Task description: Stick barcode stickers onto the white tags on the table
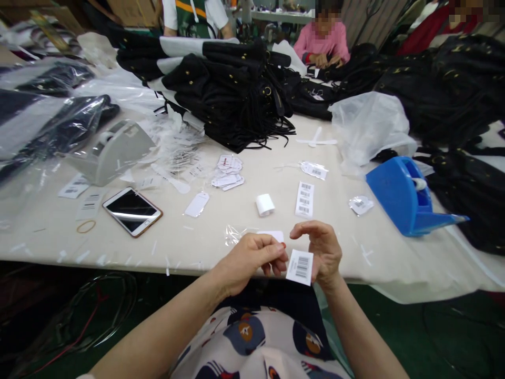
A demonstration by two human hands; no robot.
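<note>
My left hand (252, 263) is closed, thumb pressed against curled fingers. A small red spot shows at its fingertips, and whatever they pinch is too small to make out. Between the hands a white barcode label (300, 267) sits tilted against the lower fingers of my right hand (325, 252). That hand's index finger and thumb are curved above the label. Just behind my left fingers lies a white tag (272, 235) with clear plastic (233, 235) beside it. Farther up the table are a strip of barcode labels (304, 199) and a small white roll (264, 205).
A blue tape dispenser (406, 197) stands right, a grey tape dispenser (114, 150) left. Near the left edge lie a phone (132, 211) and a rubber band (86, 226). Hang tags (228, 171) lie mid-table below stacked black bags (224, 79). A person in pink (323, 42) works opposite.
</note>
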